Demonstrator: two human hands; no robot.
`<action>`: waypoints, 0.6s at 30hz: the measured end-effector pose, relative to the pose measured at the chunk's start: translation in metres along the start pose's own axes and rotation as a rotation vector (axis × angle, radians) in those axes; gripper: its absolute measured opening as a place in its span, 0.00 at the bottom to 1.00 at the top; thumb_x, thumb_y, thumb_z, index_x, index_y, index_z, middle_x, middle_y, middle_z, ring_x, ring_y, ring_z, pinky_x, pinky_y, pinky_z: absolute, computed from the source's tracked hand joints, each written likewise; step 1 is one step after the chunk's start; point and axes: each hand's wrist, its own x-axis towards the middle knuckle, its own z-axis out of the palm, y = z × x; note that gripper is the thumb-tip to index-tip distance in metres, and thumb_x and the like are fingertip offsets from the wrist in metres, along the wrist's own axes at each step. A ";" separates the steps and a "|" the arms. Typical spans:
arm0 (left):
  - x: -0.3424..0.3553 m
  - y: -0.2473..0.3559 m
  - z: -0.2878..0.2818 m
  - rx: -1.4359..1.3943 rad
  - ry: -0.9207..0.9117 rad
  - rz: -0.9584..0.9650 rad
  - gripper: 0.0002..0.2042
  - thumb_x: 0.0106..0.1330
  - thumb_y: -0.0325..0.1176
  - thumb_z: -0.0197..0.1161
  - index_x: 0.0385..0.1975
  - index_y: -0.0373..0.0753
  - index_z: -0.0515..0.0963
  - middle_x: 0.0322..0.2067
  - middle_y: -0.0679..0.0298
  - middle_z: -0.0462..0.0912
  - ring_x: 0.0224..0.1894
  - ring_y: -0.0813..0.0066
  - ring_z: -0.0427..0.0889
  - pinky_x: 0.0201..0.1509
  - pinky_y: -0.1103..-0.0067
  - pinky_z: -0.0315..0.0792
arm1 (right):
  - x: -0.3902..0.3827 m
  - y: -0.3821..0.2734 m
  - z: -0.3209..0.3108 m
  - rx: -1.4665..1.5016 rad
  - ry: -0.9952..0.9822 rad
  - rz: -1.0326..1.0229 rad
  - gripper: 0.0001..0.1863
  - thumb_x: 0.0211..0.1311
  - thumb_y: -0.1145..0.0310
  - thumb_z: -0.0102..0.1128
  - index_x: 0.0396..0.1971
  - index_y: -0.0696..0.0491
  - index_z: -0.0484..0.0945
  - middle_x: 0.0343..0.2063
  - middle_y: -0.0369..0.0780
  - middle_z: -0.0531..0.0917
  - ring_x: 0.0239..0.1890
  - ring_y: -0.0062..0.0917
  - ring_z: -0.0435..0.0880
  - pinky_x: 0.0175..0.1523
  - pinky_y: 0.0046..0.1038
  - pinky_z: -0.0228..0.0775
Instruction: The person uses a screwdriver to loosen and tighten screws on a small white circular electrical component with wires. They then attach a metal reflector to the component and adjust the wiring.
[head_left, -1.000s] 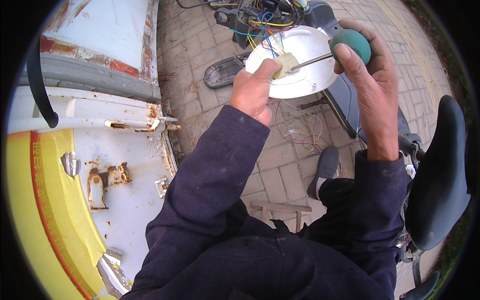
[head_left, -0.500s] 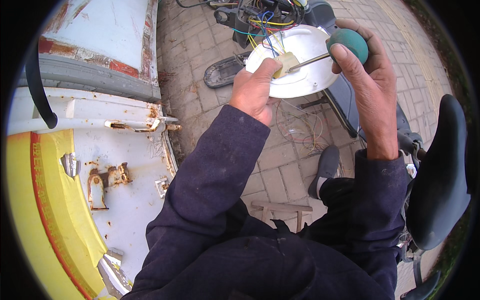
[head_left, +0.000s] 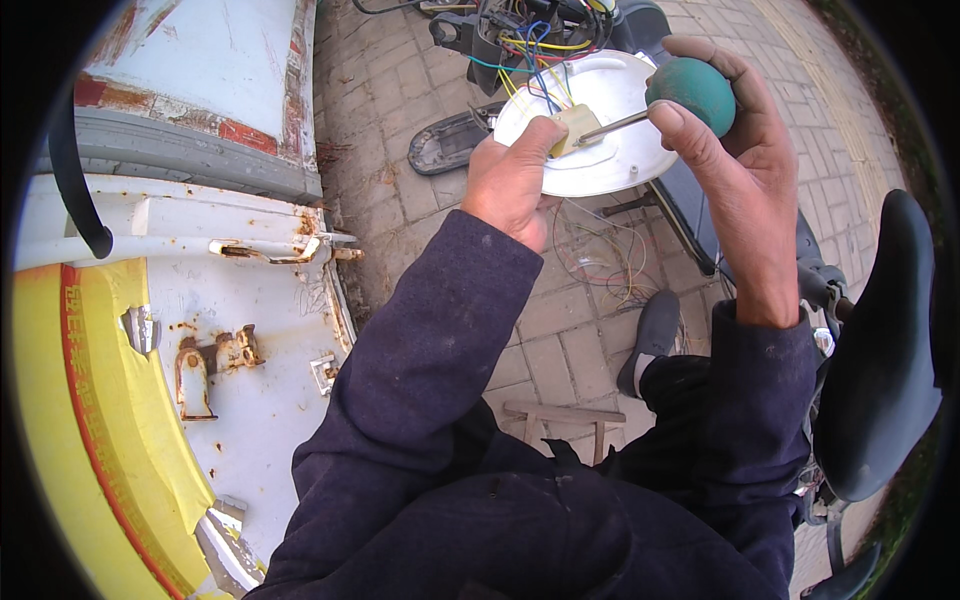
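My left hand (head_left: 508, 182) grips a white oval plastic cover (head_left: 612, 85), its thumb pressing on a small beige block (head_left: 574, 128) inside it. Blue, yellow and green wires (head_left: 540, 72) run from around the block toward the vehicle parts behind. A screwdriver (head_left: 697, 98) with a round green handle is held in my right hand (head_left: 750, 175). Its shaft slants left and its tip meets the block near my left thumb; the exact contact point is too small to tell. My right thumb rests along the near side of the handle.
Dismantled scooter parts (head_left: 490, 35) stand at the top, and a black pedal-like piece (head_left: 445, 140) lies below them. Loose wires (head_left: 620, 270) trail over the paving. A black saddle (head_left: 880, 350) stands at the right, a rusty white metal cabinet (head_left: 270, 420) at the left. A low wooden stool (head_left: 565, 412) is near my feet.
The screwdriver handle and my right fingers have turned slightly. The cover has shifted a little to the right, with my left hand still on it.
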 end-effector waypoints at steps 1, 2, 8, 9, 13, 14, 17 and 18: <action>0.000 0.000 0.000 0.011 -0.001 0.000 0.22 0.66 0.29 0.61 0.59 0.29 0.68 0.52 0.53 0.80 0.53 0.63 0.83 0.60 0.68 0.78 | 0.000 0.000 0.000 0.002 -0.001 -0.010 0.27 0.58 0.56 0.74 0.56 0.49 0.78 0.49 0.36 0.80 0.49 0.24 0.80 0.55 0.26 0.75; 0.000 0.000 0.000 0.018 0.002 -0.004 0.22 0.66 0.29 0.61 0.59 0.30 0.68 0.53 0.54 0.80 0.53 0.63 0.83 0.60 0.68 0.78 | 0.000 0.000 0.000 0.005 -0.002 -0.019 0.27 0.58 0.56 0.74 0.56 0.49 0.78 0.50 0.36 0.80 0.50 0.24 0.80 0.56 0.26 0.75; -0.001 0.000 0.000 0.030 0.001 -0.005 0.22 0.66 0.30 0.61 0.58 0.30 0.68 0.52 0.55 0.79 0.53 0.64 0.82 0.61 0.68 0.77 | 0.001 -0.002 0.001 0.041 -0.055 -0.006 0.27 0.58 0.61 0.74 0.57 0.51 0.77 0.51 0.38 0.80 0.52 0.25 0.80 0.57 0.28 0.75; -0.002 0.000 0.000 0.028 0.001 -0.006 0.22 0.66 0.30 0.61 0.58 0.30 0.68 0.52 0.55 0.79 0.53 0.64 0.82 0.61 0.68 0.77 | 0.001 -0.002 0.002 0.049 -0.056 -0.021 0.27 0.58 0.62 0.74 0.57 0.51 0.77 0.51 0.38 0.80 0.52 0.25 0.80 0.57 0.28 0.75; -0.002 0.000 0.001 0.009 -0.004 0.016 0.21 0.66 0.30 0.62 0.57 0.29 0.69 0.52 0.55 0.79 0.53 0.65 0.82 0.60 0.70 0.77 | 0.001 -0.005 0.005 0.026 -0.083 -0.092 0.27 0.58 0.66 0.74 0.57 0.52 0.76 0.52 0.38 0.80 0.53 0.25 0.79 0.58 0.27 0.74; -0.002 0.000 0.002 0.006 -0.005 0.025 0.21 0.66 0.30 0.62 0.57 0.29 0.69 0.52 0.55 0.79 0.52 0.65 0.82 0.59 0.70 0.77 | 0.001 -0.006 0.006 0.007 -0.096 -0.113 0.27 0.58 0.67 0.73 0.57 0.52 0.76 0.52 0.38 0.79 0.53 0.25 0.79 0.58 0.27 0.74; -0.003 0.000 0.002 -0.001 -0.004 0.036 0.21 0.67 0.29 0.62 0.57 0.29 0.69 0.51 0.55 0.80 0.52 0.65 0.82 0.59 0.70 0.78 | 0.000 -0.006 0.009 -0.019 -0.114 -0.148 0.27 0.58 0.68 0.73 0.57 0.53 0.76 0.52 0.38 0.79 0.53 0.24 0.79 0.58 0.26 0.73; -0.003 0.000 0.002 -0.004 -0.004 0.036 0.20 0.67 0.29 0.61 0.57 0.29 0.69 0.51 0.55 0.80 0.52 0.65 0.83 0.58 0.71 0.78 | -0.001 -0.006 0.009 -0.024 -0.108 -0.143 0.27 0.58 0.68 0.73 0.57 0.53 0.76 0.52 0.38 0.79 0.53 0.24 0.79 0.58 0.26 0.73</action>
